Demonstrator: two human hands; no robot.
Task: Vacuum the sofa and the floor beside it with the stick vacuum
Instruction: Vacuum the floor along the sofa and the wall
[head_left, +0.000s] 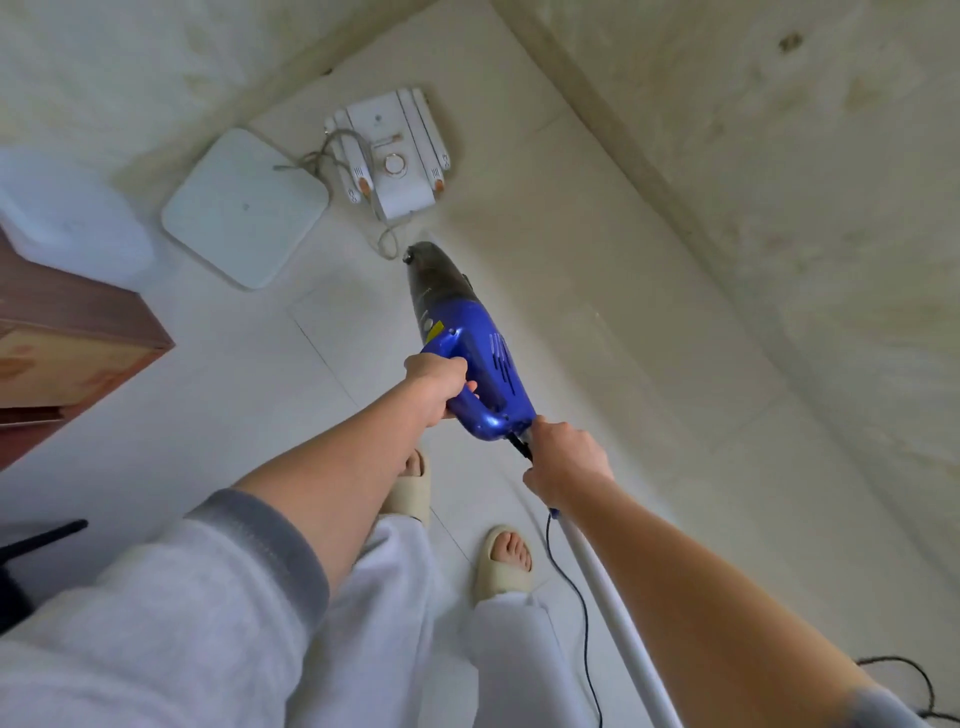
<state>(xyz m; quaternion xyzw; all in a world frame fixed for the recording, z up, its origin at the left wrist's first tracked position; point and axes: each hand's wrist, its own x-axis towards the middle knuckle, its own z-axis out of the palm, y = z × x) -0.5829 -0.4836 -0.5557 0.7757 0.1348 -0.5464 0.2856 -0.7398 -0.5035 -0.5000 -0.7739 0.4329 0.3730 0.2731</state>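
While the left hand (435, 382) is curling its fingers round the loop handle of the blue stick vacuum (470, 353), the right hand (563, 460) is gripping the near end of the body, where the white tube (618, 618) and the dark cord (571, 597) are meeting it. The vacuum's dark nose is pointing at the far floor (597, 291), near a white appliance (395, 156) and a flat white scale (244, 208). To the left a wooden cabinet (67, 343) is standing. Two feet in pale slippers (501, 564) are standing on the near tiles.

sleeves (208, 582) – pale grey, darker cuffs | trousers (395, 597) – light | slippers (501, 564) – beige
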